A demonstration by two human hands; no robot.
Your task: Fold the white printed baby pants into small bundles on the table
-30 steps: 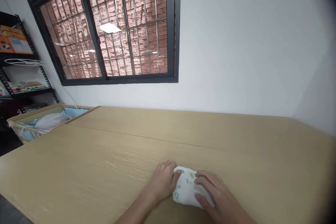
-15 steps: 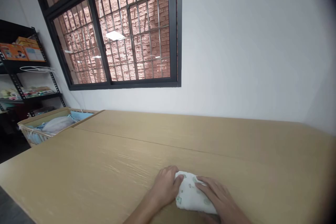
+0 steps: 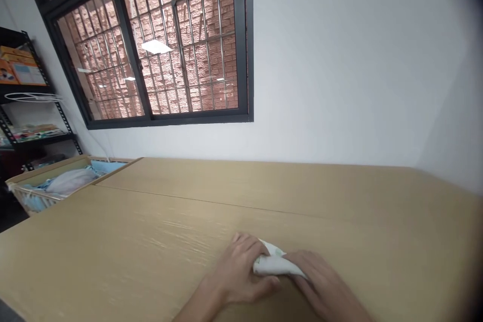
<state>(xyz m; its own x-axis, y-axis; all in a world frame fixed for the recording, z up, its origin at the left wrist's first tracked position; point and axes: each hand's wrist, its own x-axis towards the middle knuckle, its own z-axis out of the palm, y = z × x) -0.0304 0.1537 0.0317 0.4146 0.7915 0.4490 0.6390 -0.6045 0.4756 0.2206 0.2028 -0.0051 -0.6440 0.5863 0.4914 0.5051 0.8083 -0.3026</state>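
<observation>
A white cloth (image 3: 277, 264) with a pale green print, folded into a narrow bundle, is low in the head view over the table, between both hands. My left hand (image 3: 243, 266) grips its left end, fingers curled over the top and thumb stretched out along the near side. On the right end, my right hand (image 3: 315, 276) has its fingers laid over the cloth and its thumb below. Parts of both ends are hidden under the fingers.
The wide tan table (image 3: 151, 241) has a seam across it and reaches back to the white wall. At the left stands a crib-like wooden box (image 3: 75, 164) with blue and white fabric inside. Behind it is a black shelf rack (image 3: 41, 140) with boxes. A barred window (image 3: 188, 50) is above.
The cloth has gone from a flat, wide packet to a narrower, rolled-over shape. My left thumb has moved from its top to the near side. The view has turned slightly right.
</observation>
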